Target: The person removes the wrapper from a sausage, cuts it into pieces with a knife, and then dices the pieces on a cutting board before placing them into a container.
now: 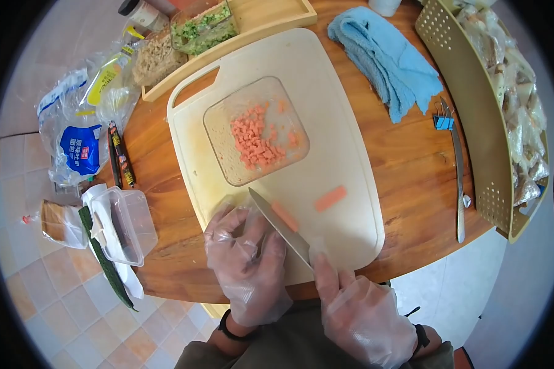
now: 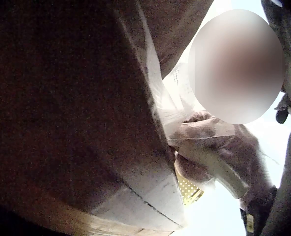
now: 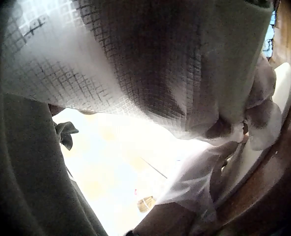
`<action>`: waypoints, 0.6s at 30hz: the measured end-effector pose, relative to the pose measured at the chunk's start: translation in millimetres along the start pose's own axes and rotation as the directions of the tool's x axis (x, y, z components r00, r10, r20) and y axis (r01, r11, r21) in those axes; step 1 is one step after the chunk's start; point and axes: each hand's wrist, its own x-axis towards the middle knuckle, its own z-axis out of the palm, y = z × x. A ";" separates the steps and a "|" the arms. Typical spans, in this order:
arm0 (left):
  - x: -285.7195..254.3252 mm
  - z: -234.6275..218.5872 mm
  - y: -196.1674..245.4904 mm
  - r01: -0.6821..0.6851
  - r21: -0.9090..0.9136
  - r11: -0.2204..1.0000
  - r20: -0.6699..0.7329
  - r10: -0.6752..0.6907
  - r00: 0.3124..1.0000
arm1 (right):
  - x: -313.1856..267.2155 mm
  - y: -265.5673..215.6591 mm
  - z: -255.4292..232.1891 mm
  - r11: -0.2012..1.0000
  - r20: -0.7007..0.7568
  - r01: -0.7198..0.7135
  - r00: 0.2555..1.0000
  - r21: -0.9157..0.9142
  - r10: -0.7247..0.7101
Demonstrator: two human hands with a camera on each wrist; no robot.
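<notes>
Both hands wear clear plastic gloves. In the head view the right hand (image 1: 366, 317) grips the handle of a knife (image 1: 279, 226), its blade slanting up and left across the board's near part. Against the blade's right side lies an orange stick (image 1: 284, 216); a second stick (image 1: 330, 198) lies apart to the right. The left hand (image 1: 246, 261), fingers bent, rests on the cutting board (image 1: 345, 135) left of the blade; whether it holds something is hidden. Beyond the blade, a clear container (image 1: 210, 132) holds small orange cubes (image 1: 255, 138). Both wrist views show mostly glove and sleeve.
A wooden tray (image 1: 271, 27) with chopped greens (image 1: 206, 31) stands behind the board. Blue cloth (image 1: 385, 58), a clip (image 1: 443, 122), a long metal utensil (image 1: 460, 190) and a basket (image 1: 468, 111) are right. Left are plastic bags, markers, a cucumber (image 1: 108, 264) and an empty container (image 1: 132, 224).
</notes>
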 end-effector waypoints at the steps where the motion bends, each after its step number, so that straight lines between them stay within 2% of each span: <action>1: -1.5 1.1 -2.9 -0.034 -0.005 0.999 -0.017 0.034 0.999 | 1.8 -1.9 0.3 0.991 -0.018 -0.042 0.999 0.128 0.045; 2: -3.8 1.0 -4.6 -0.064 -0.008 0.998 -0.030 0.063 0.998 | 2.1 -3.8 0.2 0.963 -0.024 -0.080 0.996 0.258 0.089; 3: -4.5 1.2 -4.8 -0.055 -0.006 0.998 -0.028 0.055 0.998 | 1.3 -4.3 -0.1 0.963 -0.018 -0.076 0.996 0.260 0.083; 5: -5.0 2.5 -5.5 -0.062 0.002 0.998 -0.048 0.062 0.997 | -1.4 -5.5 -1.1 0.994 -0.045 -0.063 0.997 0.091 0.067; 9: -5.6 -0.2 -3.4 -0.052 0.030 0.998 -0.028 0.053 0.998 | 9.5 -6.2 -7.1 0.995 0.005 -0.082 0.997 0.056 0.082; 11: -4.3 -1.9 -0.2 -0.034 0.024 0.999 -0.011 0.035 0.999 | 10.1 -5.0 -3.1 0.980 -0.031 -0.092 0.995 0.179 0.099; 12: -4.6 -2.4 -0.8 -0.017 0.026 1.000 -0.006 0.017 1.000 | 10.6 -5.4 -1.5 0.980 -0.017 -0.084 0.996 0.182 0.089; 14: -3.3 -1.7 -2.8 -0.082 0.052 0.995 -0.011 0.083 0.996 | 12.9 -5.3 0.7 0.932 -0.056 -0.115 0.988 0.344 0.143; 15: -3.3 -0.8 -2.1 -0.063 0.051 0.997 0.000 0.063 0.998 | 13.6 -4.9 0.0 0.931 -0.036 -0.114 0.990 0.347 0.135; 17: -2.9 -1.7 0.2 -0.056 0.057 0.997 -0.020 0.058 0.998 | 15.1 -5.8 -1.1 0.965 -0.036 -0.138 0.988 0.224 0.150; 18: -2.7 -1.2 3.1 -0.025 0.078 0.997 -0.030 0.027 0.999 | 15.1 -7.3 0.5 0.962 -0.018 -0.138 0.989 0.234 0.147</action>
